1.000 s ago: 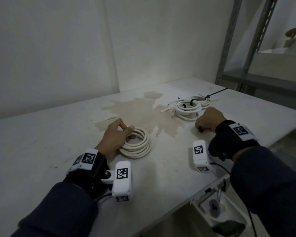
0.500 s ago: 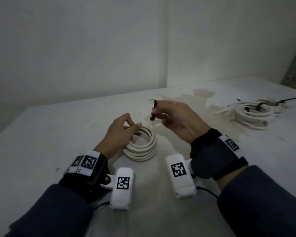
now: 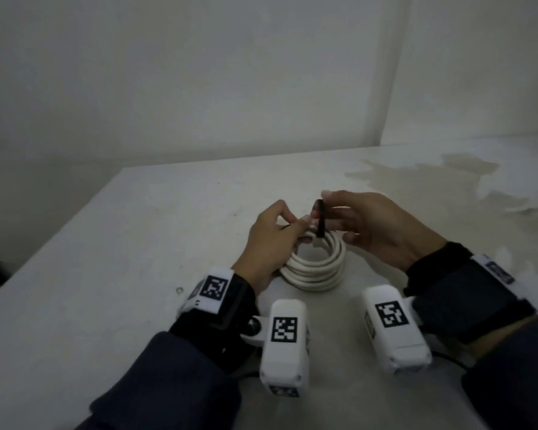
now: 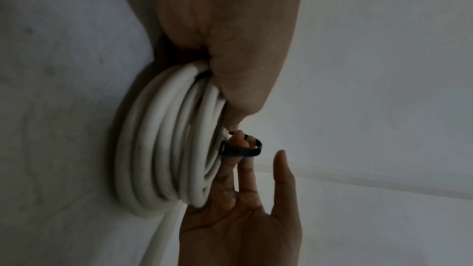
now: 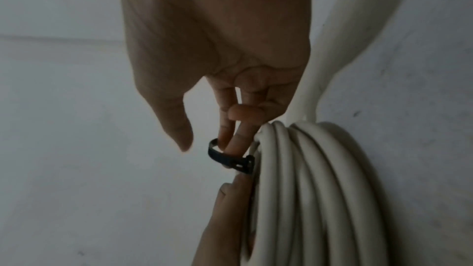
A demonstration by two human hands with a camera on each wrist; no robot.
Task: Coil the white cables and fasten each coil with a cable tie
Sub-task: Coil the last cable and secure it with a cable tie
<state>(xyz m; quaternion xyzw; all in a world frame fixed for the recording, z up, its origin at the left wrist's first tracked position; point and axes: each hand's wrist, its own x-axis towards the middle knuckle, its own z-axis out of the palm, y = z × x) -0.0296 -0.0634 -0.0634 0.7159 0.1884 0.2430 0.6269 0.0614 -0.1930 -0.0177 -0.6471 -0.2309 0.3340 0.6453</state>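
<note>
In the head view, a white cable coil [image 3: 316,262] lies on the white table [image 3: 106,274] at the centre of the frame, between the two wrists. The left hand [image 3: 271,240] curls its fingers over the coil's left edge, gripping the loops, while the right hand [image 3: 376,228] holds a black cable tie [image 3: 320,219] upright just above the coil's far side. A brownish stain [image 3: 441,172] marks the table at upper right. In the left wrist view, the left hand [image 4: 230,37] fills the top, clasping the coil [image 4: 163,145] at centre left; below, two right-hand fingers [image 4: 240,167] pass through the looped tie [image 4: 242,149]. In the right wrist view, the right hand [image 5: 217,37] hangs from the top, the tie [image 5: 230,159] ringed round two fingertips beside the coil [image 5: 307,189]; the tie seems to touch the coil, though the dim light leaves that unsure.
</note>
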